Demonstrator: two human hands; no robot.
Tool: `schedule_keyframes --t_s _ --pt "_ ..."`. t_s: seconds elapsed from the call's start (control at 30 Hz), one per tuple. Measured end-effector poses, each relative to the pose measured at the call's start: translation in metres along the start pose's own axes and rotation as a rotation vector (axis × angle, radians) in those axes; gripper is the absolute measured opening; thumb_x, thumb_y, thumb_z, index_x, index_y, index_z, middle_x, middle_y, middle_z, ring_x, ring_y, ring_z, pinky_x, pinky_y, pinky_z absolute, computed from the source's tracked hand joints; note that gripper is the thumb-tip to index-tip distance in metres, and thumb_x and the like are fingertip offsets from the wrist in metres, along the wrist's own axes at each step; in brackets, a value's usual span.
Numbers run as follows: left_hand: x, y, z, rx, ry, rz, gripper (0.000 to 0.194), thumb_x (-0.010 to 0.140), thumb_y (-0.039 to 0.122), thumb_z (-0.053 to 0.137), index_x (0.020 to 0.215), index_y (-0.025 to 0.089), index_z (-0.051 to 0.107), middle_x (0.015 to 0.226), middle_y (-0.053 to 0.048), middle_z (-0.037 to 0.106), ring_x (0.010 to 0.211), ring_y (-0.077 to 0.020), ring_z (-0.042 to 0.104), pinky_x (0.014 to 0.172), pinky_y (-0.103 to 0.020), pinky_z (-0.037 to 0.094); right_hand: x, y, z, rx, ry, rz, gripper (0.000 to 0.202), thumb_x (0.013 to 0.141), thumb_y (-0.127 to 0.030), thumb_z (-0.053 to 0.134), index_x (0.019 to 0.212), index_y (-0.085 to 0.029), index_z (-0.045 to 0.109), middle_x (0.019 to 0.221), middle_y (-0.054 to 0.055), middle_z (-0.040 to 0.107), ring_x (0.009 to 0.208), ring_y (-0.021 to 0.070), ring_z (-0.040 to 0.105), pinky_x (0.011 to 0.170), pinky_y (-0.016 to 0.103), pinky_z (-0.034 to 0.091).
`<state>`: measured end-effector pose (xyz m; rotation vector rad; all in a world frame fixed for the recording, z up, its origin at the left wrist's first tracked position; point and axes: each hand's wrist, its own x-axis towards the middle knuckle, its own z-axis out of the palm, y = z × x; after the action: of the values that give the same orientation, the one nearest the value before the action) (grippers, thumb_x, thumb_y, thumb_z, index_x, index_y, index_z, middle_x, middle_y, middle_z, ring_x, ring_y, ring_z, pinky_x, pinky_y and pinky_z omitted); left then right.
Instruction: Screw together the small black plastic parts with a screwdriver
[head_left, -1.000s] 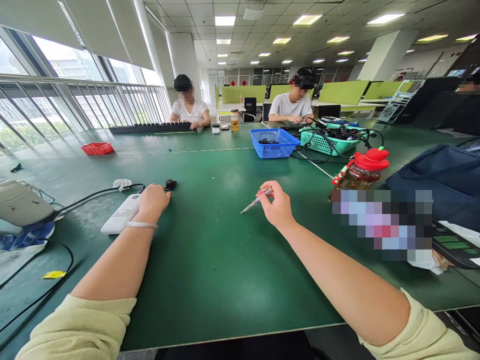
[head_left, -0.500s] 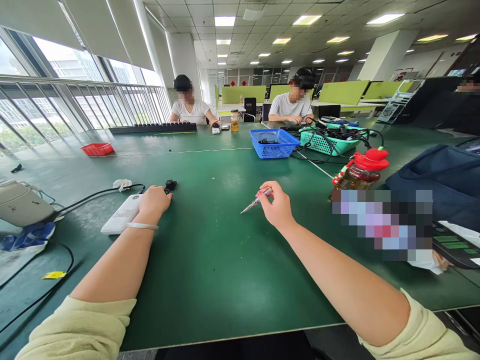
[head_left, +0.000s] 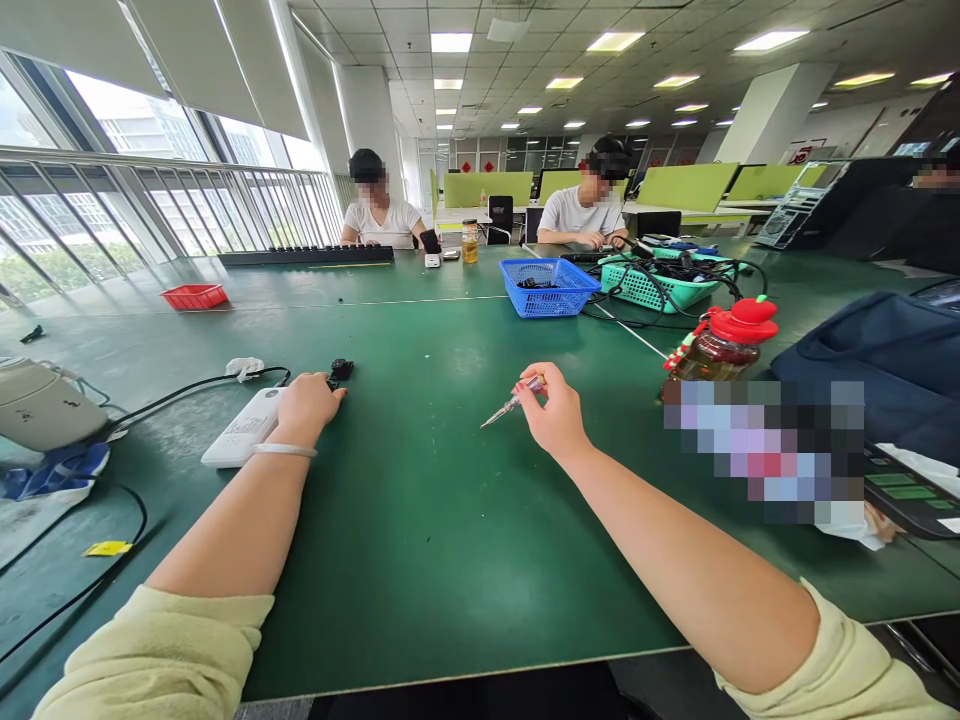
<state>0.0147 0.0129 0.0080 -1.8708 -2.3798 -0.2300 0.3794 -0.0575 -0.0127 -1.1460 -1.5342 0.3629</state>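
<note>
In my right hand [head_left: 553, 410] is a small screwdriver [head_left: 504, 410] with a clear handle, held between thumb and fingers. Its thin metal tip points down to the left, just over the green table. My left hand [head_left: 310, 402] rests on the table with its fingers curled; whatever they may hold is hidden. A small black part [head_left: 341, 370] lies right by those fingertips, and I cannot tell if they touch it. Close against the left wrist lies a white power bank [head_left: 238, 435], partly covered by the hand, with a black cable [head_left: 187, 392] beside it.
A blue basket [head_left: 550, 310] and a green basket [head_left: 645, 290] full of cables stand farther back. To the right are a red-lidded bottle [head_left: 724, 345] and a dark blue bag [head_left: 877, 375]. A red tray [head_left: 195, 297] lies back left. Two people sit across the table.
My hands and the screwdriver stay where they were. Across the table, a dark object now stands upright at the white device where the left person's hand was.
</note>
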Motion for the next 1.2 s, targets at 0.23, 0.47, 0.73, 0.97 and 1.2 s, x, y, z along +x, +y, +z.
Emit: schedule_keyframes --t_s 0.23,0.47,0.73,0.97,1.2 --pt "-0.004 0.000 -0.002 0.107 -0.003 -0.002 0.054 0.091 0.044 0.047 0.133 0.011 0.058 0.115 -0.022 0.070 0.112 -0.0365 0.062 0.089 -0.042 0.049 0.000 0.000 0.000 -0.009 -0.004 0.001 0.011 0.086 -0.032 0.052 0.093 -0.024 0.052 0.080 0.003 0.071 0.080 0.0229 0.071 0.074 0.038 0.055" --pt "-0.025 0.049 -0.019 -0.044 0.060 0.226 0.047 0.088 0.026 0.054 0.134 0.018 0.059 0.115 -0.016 0.072 0.108 -0.0335 0.065 0.091 -0.042 0.050 0.000 -0.004 0.000 -0.076 0.027 -0.105 0.011 0.088 -0.030 0.052 0.096 -0.025 0.051 0.080 0.002 0.071 0.075 0.0211 0.070 0.068 0.034 0.054" --pt "-0.094 0.147 -0.003 -0.431 -0.131 0.751 0.053 0.083 0.023 0.066 0.135 0.026 0.055 0.115 -0.006 0.072 0.103 -0.0237 0.067 0.093 -0.035 0.051 -0.003 -0.018 -0.009 -0.090 0.182 -0.375 0.012 0.093 -0.025 0.049 0.105 -0.024 0.049 0.085 0.002 0.068 0.077 0.0191 0.068 0.075 0.034 0.054" --pt "-0.094 0.151 0.013 -0.683 -0.209 0.635 0.040 0.080 0.024 0.070 0.120 0.023 0.065 0.114 -0.005 0.073 0.102 -0.0221 0.068 0.096 -0.034 0.052 -0.007 -0.022 -0.008 -0.115 0.088 -0.323 0.013 0.096 -0.034 0.045 0.103 -0.025 0.051 0.085 0.004 0.069 0.077 0.0202 0.069 0.078 0.036 0.056" --pt "-0.092 0.151 0.018 -0.787 -0.242 0.641 0.031 0.079 0.027 0.069 0.110 0.023 0.071 0.108 -0.003 0.075 0.095 -0.0204 0.068 0.093 -0.034 0.053 -0.011 -0.024 -0.004 -0.155 -0.048 -0.374 0.012 0.093 -0.026 0.044 0.099 -0.025 0.054 0.090 0.006 0.070 0.080 0.0208 0.067 0.078 0.036 0.055"
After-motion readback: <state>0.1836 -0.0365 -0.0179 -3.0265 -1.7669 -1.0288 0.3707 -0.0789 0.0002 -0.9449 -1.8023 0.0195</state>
